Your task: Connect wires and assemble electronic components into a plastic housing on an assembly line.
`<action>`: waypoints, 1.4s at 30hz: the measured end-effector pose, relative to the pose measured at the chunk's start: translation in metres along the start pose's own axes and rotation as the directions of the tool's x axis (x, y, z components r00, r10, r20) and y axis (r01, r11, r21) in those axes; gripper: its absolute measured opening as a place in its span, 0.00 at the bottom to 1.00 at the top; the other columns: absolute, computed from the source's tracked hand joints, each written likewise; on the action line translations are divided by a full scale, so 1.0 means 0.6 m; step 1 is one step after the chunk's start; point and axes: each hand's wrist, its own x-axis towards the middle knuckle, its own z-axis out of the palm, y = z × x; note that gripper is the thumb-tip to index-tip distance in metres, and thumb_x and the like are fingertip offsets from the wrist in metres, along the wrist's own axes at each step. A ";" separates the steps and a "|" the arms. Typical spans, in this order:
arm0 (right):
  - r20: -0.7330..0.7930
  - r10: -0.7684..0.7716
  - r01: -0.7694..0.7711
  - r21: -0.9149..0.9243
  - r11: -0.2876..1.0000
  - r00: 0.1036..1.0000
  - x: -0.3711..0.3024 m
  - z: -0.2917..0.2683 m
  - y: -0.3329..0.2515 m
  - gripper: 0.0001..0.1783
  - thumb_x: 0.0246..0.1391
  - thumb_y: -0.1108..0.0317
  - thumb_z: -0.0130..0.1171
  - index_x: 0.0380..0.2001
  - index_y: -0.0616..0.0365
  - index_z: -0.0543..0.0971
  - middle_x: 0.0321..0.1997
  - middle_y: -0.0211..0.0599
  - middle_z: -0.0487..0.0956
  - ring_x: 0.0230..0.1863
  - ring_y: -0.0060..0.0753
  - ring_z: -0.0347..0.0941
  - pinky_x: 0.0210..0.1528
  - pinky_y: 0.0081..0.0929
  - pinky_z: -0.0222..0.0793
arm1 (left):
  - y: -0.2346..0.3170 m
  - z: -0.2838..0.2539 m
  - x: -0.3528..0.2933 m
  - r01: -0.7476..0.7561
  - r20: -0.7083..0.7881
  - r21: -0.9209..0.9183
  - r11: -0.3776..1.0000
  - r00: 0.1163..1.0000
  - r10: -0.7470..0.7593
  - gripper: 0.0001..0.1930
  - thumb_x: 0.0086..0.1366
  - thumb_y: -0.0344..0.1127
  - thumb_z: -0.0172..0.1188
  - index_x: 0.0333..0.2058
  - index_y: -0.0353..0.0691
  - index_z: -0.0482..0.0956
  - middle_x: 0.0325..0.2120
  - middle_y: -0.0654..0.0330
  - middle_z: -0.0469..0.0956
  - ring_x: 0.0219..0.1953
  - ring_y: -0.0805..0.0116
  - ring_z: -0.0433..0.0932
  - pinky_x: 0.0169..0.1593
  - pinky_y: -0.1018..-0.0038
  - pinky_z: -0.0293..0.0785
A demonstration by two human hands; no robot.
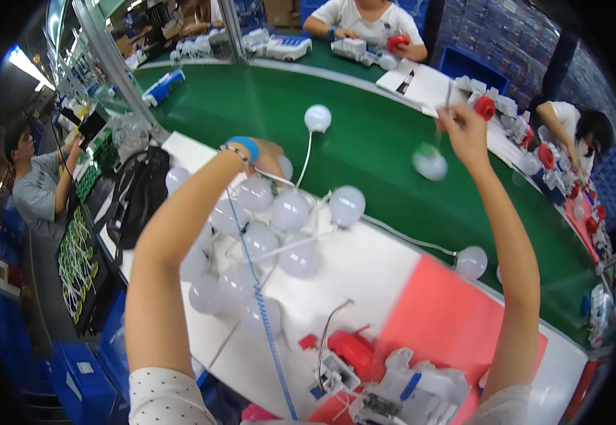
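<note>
My right hand [466, 131] is raised over the green conveyor belt [379, 152], fingers pinched together. Just below it hangs a white globe bulb [430, 164], blurred by motion; the thin cord between them is hard to make out. My left hand [270, 159], with a blue wristband, reaches to the far side of a cluster of white globe bulbs [290, 211] with white cords. One bulb [284, 167] is right beside it; its fingers are mostly hidden. Another bulb [317, 119] lies on the belt, its cord running back toward the cluster.
A blue coiled cable [260, 301] crosses the white table [322, 283]. Near me, a red part [354, 352] and an open white housing [418, 389] lie by a red mat [446, 312]. Co-workers sit across the belt; another person [39, 177] stands left.
</note>
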 end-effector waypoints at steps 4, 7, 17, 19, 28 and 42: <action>0.091 -0.010 -0.033 0.458 0.888 0.996 0.019 0.068 -0.164 0.13 0.49 0.68 0.55 0.33 0.68 0.76 0.29 0.41 0.78 0.31 0.27 0.76 0.36 0.18 0.72 | -0.070 0.019 -0.033 -0.036 0.019 0.106 0.994 0.999 0.034 0.20 0.35 0.44 0.65 0.25 0.35 0.76 0.19 0.58 0.74 0.18 0.70 0.73 0.16 0.76 0.70; 0.213 -0.070 -0.084 0.636 0.767 0.974 0.006 0.136 -0.254 0.12 0.50 0.68 0.55 0.33 0.68 0.77 0.30 0.41 0.78 0.31 0.26 0.76 0.37 0.20 0.73 | -0.123 0.033 -0.086 -0.010 -0.091 -0.075 0.997 0.996 0.004 0.23 0.36 0.44 0.66 0.33 0.38 0.74 0.24 0.59 0.76 0.19 0.71 0.74 0.18 0.78 0.70; 0.545 -0.008 -0.357 0.561 0.747 0.838 -0.089 0.332 -0.312 0.08 0.48 0.72 0.56 0.29 0.67 0.78 0.27 0.39 0.78 0.28 0.25 0.75 0.32 0.20 0.72 | -0.243 0.041 -0.174 0.174 -0.026 -0.235 0.956 0.982 -0.186 0.24 0.39 0.45 0.67 0.30 0.33 0.72 0.15 0.60 0.73 0.13 0.75 0.70 0.12 0.81 0.60; 0.530 0.033 -0.379 0.561 0.736 0.848 -0.120 0.360 -0.294 0.08 0.41 0.65 0.59 0.20 0.59 0.80 0.18 0.35 0.77 0.20 0.25 0.73 0.25 0.24 0.68 | -0.292 0.040 -0.169 0.272 -0.049 -0.031 0.962 0.961 -0.273 0.25 0.38 0.56 0.66 0.16 0.35 0.76 0.09 0.58 0.70 0.11 0.73 0.67 0.13 0.75 0.62; 0.815 -0.279 0.077 0.280 0.957 0.508 -0.153 0.173 -0.237 0.34 0.32 0.70 0.64 0.49 0.62 0.68 0.50 0.45 0.71 0.50 0.39 0.68 0.51 0.29 0.64 | 0.023 -0.038 -0.128 -0.158 -0.687 0.263 0.952 0.662 0.300 0.27 0.46 0.50 0.62 0.37 0.31 0.73 0.35 0.45 0.75 0.41 0.50 0.73 0.45 0.64 0.69; -0.252 0.939 -0.958 -0.227 0.175 0.232 -0.437 -0.468 0.096 0.58 0.31 0.35 0.61 0.60 0.58 0.50 0.61 0.53 0.54 0.59 0.54 0.54 0.46 0.47 0.67 | 0.098 0.129 0.168 -0.026 -0.604 0.295 0.955 0.770 0.207 0.11 0.56 0.33 0.53 0.36 0.35 0.67 0.31 0.46 0.73 0.37 0.47 0.74 0.38 0.59 0.72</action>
